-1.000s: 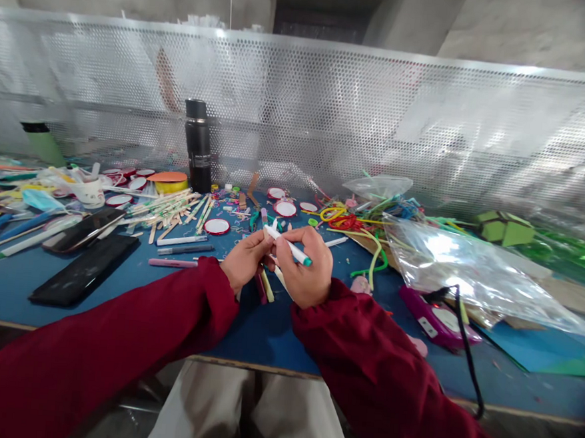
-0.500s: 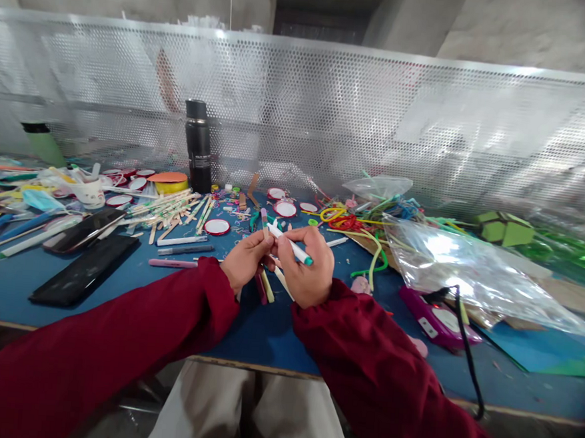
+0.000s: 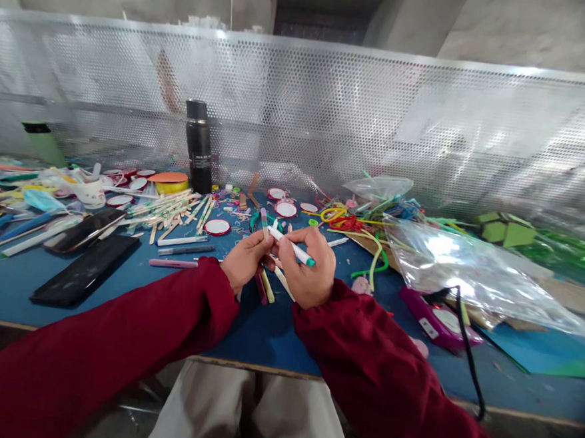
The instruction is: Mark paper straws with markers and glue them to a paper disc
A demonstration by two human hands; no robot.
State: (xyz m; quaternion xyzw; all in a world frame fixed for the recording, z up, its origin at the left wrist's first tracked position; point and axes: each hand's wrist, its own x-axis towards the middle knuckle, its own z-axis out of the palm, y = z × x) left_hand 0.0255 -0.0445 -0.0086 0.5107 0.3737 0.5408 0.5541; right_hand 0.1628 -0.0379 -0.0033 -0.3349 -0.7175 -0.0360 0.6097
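Over the middle of the blue table [image 3: 264, 344], my left hand [image 3: 244, 261] is closed, pinching a wooden craft stick [image 3: 264, 221] whose upper end shows pink and green colouring. My right hand [image 3: 315, 267] is closed round a white marker [image 3: 300, 253] with a green end. The marker slants toward the stick, and its tip is close to it; contact is too small to tell. Under the hands, a few coloured sticks [image 3: 267, 288] lie on the table, partly hidden.
Loose craft sticks [image 3: 173, 210], a pink marker [image 3: 173, 263] and a black phone [image 3: 84, 270] lie to the left. Behind stands a black bottle [image 3: 198, 147] before a perforated metal panel [image 3: 310, 113]. On the right are a clear plastic bag [image 3: 459, 264] and a purple device [image 3: 438, 319].
The right hand and its marker have shifted very slightly to the right. My left hand still holds the stick in the same place.
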